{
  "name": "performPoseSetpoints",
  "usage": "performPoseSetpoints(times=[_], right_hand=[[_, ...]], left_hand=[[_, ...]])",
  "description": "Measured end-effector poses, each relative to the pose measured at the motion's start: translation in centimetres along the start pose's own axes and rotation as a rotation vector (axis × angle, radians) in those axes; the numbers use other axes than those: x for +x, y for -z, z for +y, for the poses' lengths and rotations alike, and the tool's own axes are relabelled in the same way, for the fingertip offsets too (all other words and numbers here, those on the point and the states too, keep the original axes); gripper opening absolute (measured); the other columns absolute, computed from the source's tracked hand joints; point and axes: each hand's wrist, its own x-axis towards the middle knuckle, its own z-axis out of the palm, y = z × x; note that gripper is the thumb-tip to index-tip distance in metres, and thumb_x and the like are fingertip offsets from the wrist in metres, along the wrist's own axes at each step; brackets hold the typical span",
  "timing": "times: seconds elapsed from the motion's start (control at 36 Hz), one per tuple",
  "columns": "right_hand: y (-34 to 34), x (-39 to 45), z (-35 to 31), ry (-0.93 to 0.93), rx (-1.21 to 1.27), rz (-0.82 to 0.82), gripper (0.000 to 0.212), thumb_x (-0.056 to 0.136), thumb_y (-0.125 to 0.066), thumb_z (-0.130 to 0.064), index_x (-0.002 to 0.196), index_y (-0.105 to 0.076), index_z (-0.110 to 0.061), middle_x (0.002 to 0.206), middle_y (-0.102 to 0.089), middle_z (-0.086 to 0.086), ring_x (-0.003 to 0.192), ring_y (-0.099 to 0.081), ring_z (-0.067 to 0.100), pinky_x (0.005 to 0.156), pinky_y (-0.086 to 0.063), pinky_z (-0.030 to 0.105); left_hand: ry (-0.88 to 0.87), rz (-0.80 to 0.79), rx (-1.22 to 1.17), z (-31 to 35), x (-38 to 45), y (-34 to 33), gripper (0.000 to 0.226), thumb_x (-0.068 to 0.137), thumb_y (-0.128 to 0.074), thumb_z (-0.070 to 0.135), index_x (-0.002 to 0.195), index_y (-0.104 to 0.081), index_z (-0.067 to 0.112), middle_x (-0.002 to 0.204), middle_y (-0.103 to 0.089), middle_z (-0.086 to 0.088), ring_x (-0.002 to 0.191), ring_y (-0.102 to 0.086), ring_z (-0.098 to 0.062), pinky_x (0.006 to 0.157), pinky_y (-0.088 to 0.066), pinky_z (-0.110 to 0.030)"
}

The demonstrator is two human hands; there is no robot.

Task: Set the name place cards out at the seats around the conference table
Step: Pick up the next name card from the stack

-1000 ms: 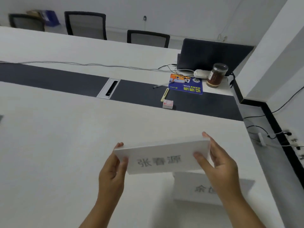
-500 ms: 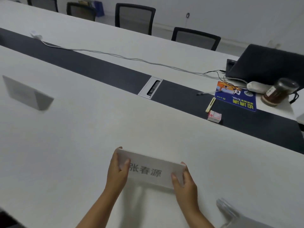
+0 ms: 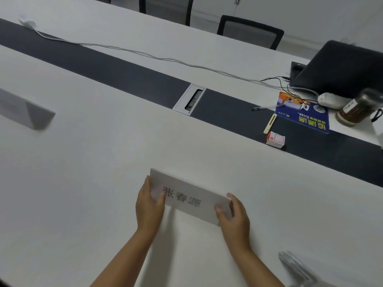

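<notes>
Both hands grasp the name card (image 3: 189, 196) by its ends: left hand (image 3: 149, 206) at 9 o'clock, right hand (image 3: 235, 217) at 3 o'clock. It is low over the white table (image 3: 83, 183); contact unclear.

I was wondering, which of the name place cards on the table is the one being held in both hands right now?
The centre card, gripped by the left hand and right hand; the far-left card stands untouched.
</notes>
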Motion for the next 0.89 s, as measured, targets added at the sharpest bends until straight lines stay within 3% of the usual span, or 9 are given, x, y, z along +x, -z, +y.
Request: performPoseSetpoints(times=[0.11,0.47,0.67,0.89], right_hand=[[-0.8,1.0,-0.4,0.023,0.015,0.005,0.046,0.079,-0.065,-0.010,0.122,-0.050,-0.003,0.127,-0.052,0.013,0.118,-0.048,0.025,0.097,-0.037,0.027],[-2.4,2.9,-1.1,0.061,0.044,0.009,0.043,0.076,-0.069,-0.010,0.115,-0.054,-0.002,0.113,-0.054,0.008,0.103,-0.049,0.017,0.092,-0.041,0.028],[-2.2,3.9,-1.3,0.065,0.057,-0.021,0.042,0.076,-0.069,-0.008,0.115,-0.053,-0.004,0.107,-0.050,0.000,0.104,-0.049,0.017,0.090,-0.037,0.023],[-2.0,4.1,-1.3,0.051,0.076,-0.050,0.042,0.077,-0.067,-0.008,0.116,-0.052,-0.005,0.108,-0.049,-0.001,0.103,-0.048,0.016,0.087,-0.036,0.021]], left_hand=[[-0.023,-0.004,0.000,0.1,2.1,0.2,0.059,0.085,-0.058,0.017,0.137,-0.033,0.012,0.139,-0.046,-0.009,0.126,-0.043,-0.025,0.106,-0.037,-0.043],[-0.019,-0.034,0.081,-0.8,4.9,0.9,0.058,0.081,-0.063,0.022,0.133,-0.038,0.012,0.133,-0.052,-0.009,0.120,-0.048,-0.028,0.098,-0.043,-0.048],[-0.004,-0.014,0.032,-0.4,4.1,0.0,0.068,0.083,-0.059,0.013,0.140,-0.023,0.006,0.146,-0.034,-0.013,0.134,-0.034,-0.027,0.109,-0.031,-0.041],[-0.008,-0.020,0.028,-1.2,4.2,-0.1,0.068,0.081,-0.062,0.014,0.140,-0.027,0.009,0.142,-0.042,-0.012,0.130,-0.039,-0.029,0.105,-0.035,-0.044]])
